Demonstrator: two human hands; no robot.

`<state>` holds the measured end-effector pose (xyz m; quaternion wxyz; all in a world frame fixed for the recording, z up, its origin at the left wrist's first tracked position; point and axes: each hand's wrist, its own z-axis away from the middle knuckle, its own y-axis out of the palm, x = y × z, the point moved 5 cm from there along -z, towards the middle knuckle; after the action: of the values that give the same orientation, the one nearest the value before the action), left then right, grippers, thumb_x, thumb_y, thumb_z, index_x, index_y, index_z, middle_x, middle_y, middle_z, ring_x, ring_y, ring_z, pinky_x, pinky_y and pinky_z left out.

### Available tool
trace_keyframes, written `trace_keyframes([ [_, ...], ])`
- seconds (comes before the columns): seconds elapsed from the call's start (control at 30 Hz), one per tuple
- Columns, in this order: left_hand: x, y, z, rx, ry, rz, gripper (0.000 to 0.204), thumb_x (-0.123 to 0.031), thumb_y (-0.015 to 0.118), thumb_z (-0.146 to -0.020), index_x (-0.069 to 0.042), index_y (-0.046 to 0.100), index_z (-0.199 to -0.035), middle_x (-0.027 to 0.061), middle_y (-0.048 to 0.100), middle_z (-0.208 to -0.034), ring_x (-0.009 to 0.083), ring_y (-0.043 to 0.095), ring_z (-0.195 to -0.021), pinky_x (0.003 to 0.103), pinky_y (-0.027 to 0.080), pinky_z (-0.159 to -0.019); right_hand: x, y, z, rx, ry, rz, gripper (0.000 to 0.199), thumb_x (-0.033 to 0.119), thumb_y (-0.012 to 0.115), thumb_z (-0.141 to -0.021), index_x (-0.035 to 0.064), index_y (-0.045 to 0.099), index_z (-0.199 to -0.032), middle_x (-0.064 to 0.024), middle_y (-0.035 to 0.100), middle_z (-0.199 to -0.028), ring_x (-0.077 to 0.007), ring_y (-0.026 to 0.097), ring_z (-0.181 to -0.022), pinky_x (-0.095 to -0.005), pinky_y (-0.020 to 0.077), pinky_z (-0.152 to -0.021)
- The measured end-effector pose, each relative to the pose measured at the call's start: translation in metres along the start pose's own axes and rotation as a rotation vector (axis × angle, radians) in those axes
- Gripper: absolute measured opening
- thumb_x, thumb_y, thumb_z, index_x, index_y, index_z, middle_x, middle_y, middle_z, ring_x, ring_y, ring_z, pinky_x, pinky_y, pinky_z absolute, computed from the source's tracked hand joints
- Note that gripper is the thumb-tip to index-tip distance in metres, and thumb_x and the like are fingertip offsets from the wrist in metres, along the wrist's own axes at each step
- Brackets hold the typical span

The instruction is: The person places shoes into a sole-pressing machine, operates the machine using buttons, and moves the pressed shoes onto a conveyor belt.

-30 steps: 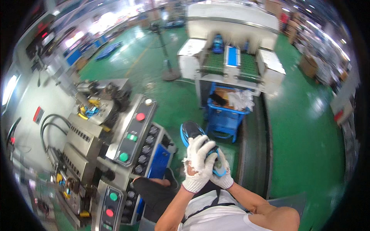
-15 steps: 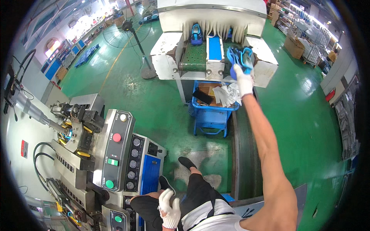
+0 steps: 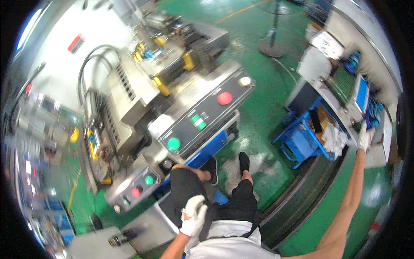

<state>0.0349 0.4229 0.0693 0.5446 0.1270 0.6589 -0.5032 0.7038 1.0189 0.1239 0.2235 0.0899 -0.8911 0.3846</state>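
My right hand point(image 3: 365, 138), in a white glove, reaches out at the far right. It is closed at the near end of a pair of blue shoes point(image 3: 376, 113), at the mouth of the conveyor machine point(image 3: 328, 91); blur softens the fingers. Another blue shoe point(image 3: 353, 61) sits on the machine's green belt, across a blue divider strip point(image 3: 362, 93). My left hand point(image 3: 194, 216), gloved in white too, hovers over my lap. Its fingers are loosely bent and apart, nothing shows in them, and skin shows through the glove.
At left stands a press machine with a button panel point(image 3: 202, 114) and a smaller button box point(image 3: 136, 185). Under the conveyor mouth is a blue cart point(image 3: 297, 137) with white cloths point(image 3: 334, 137). A fan's round base point(image 3: 271, 47) rests on the green floor. Dark rails point(image 3: 297, 200) run beside my legs.
The view has swung left, so the press fills more of it and the conveyor sits at the right rim. My right hand stays by the shoes there; my left hand stays over my lap.
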Motion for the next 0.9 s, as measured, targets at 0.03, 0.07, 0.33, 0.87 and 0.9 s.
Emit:
trace_keyframes([
  [0.03, 0.005, -0.023, 0.010, -0.077, 0.051, -0.197, 0.029, -0.006, 0.073, -0.093, -0.002, 0.070, -0.121, 0.0214, 0.070, -0.119, 0.0382, 0.069, -0.113, 0.044, 0.057, -0.098, 0.030, 0.018, 0.059, 0.012, -0.030, -0.066, 0.092, 0.060, 0.063, -0.100, -0.0113, 0.043, -0.155, -0.0300, 0.047, -0.160, -0.0386, 0.047, -0.148, -0.0444, 0.0363, -0.122],
  [0.07, 0.002, -0.044, 0.010, -0.140, 0.046, -0.236, 0.024, -0.006, 0.071, -0.095, -0.001, 0.071, -0.118, 0.0204, 0.071, -0.116, 0.0365, 0.069, -0.113, 0.043, 0.057, -0.095, 0.058, 0.008, 0.121, 0.004, -0.013, -0.018, 0.092, 0.061, 0.062, -0.101, -0.0110, 0.044, -0.154, -0.0286, 0.050, -0.158, -0.0388, 0.047, -0.147, -0.0450, 0.0370, -0.122],
  [0.33, 0.185, -0.245, 0.267, -0.605, -0.702, -0.675, 0.026, -0.027, 0.062, -0.104, -0.007, 0.070, -0.118, 0.0161, 0.074, -0.109, 0.0319, 0.070, -0.102, 0.042, 0.054, -0.092, 0.301, 0.047, 0.493, 1.309, 0.180, -0.642, 0.069, 0.015, 0.066, -0.105, 0.0005, 0.032, -0.163, -0.0239, 0.065, -0.137, -0.0260, 0.069, -0.112, -0.0361, 0.0563, -0.096],
  [0.87, 0.186, -0.021, 0.474, -1.109, -1.655, -0.153, 0.052, -0.044, 0.060, -0.104, 0.002, 0.059, -0.127, 0.0261, 0.061, -0.128, 0.0454, 0.060, -0.117, 0.053, 0.048, -0.098, 0.585, -0.075, 0.632, 1.891, -0.744, -0.663, 0.067, 0.005, 0.070, -0.097, 0.0038, 0.045, -0.159, -0.0213, 0.071, -0.129, -0.0227, 0.072, -0.109, -0.0361, 0.0586, -0.094],
  [0.9, 0.191, -0.021, 0.479, -1.132, -1.640, -0.147, 0.046, -0.039, 0.062, -0.103, 0.002, 0.060, -0.123, 0.0252, 0.062, -0.123, 0.0448, 0.061, -0.114, 0.052, 0.048, -0.097, 0.593, -0.084, 0.646, 1.914, -0.817, -0.689, 0.066, 0.007, 0.071, -0.096, 0.0028, 0.046, -0.158, -0.0223, 0.071, -0.129, -0.0237, 0.072, -0.108, -0.0364, 0.0592, -0.092],
])
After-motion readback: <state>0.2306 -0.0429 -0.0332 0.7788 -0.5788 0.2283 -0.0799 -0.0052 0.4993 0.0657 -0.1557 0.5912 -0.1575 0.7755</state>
